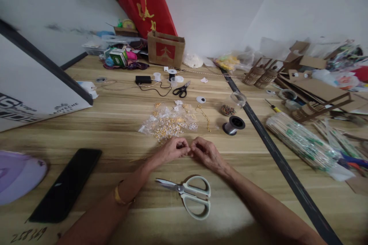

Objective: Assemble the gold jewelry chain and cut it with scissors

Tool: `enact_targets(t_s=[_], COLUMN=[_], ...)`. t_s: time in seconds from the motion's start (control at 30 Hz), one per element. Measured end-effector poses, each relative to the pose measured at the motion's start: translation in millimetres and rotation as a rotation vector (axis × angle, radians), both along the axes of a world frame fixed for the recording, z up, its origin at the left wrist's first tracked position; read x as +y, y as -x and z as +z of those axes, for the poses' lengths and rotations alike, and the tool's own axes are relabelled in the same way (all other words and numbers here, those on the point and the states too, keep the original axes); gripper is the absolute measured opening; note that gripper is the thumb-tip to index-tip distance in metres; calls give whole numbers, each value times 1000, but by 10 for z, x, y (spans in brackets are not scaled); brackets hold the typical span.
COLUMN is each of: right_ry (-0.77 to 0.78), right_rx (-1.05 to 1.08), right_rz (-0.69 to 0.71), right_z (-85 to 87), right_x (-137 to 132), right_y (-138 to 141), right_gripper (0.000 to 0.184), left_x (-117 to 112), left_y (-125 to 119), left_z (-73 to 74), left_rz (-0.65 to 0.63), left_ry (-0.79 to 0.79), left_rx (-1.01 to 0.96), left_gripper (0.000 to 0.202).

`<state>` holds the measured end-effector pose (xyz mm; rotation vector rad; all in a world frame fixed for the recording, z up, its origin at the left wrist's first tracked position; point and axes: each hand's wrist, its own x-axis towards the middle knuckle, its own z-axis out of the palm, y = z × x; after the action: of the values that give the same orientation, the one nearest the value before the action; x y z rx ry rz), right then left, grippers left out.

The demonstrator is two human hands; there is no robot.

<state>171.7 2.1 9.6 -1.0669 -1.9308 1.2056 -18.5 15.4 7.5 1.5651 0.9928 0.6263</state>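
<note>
I am holding my left hand [176,148] and right hand [207,154] low over the desk [120,138], their fingertips almost meeting, probably because something tiny is needing support from both sides. Each thumb is bending in toward its fingers, but I cannot tell whether the tips are pressing shut or what they may be pinching; anything there is too fine to show.

The gold and clear beads [169,127] are lying heaped just beyond my left hand, on the side toward the desk's far edge, among small plastic bags [164,114]. I am keeping that heap close, I judge, so single pieces are staying within reach. A gold chain [206,117] is lying to the heap's right.

Further toward the right edge, a spool [233,125] is sitting in front of a clear jar [228,110], seemingly set aside from the loose pieces. The pale scissors [180,189] are resting between my forearms, toward the near edge, handles pointing toward my right arm, perhaps for easy grasping. A dark phone [66,185] is lying toward the near left corner, well apart from the heap, which is likely keeping my working space free.
</note>
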Motion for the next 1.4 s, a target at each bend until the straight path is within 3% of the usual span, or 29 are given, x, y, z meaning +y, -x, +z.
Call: enact_targets(t_s=[0.2,0.47,0.73,1.07,1.2,1.4], right_ry=[290,422,400,365,320,247], right_rx=[212,263,247,213,187,145], right_rz=[-11,-16,-9,-11,-11,-33], right_z=[-75,-103,-83,-84,-100,-117], right_x=[-11,-3,-5,-20,-23,-18], right_y=[51,56,56,61,52,46], right_gripper=[31,39,39,36,33,25], left_x=[-24,-29,-28,-22,-47,-147], left_y=[-39,-86,-66,-73,-115,-189], left_z=[-5,-25,-20,-39,-42,48], left_rz=[28,75,86,41,83,146], left_ry=[-42,-128,-80,121,43,-144], left_rx=[-20,70,41,-104,-23,247], left_gripper=[11,11,14,15,15,20])
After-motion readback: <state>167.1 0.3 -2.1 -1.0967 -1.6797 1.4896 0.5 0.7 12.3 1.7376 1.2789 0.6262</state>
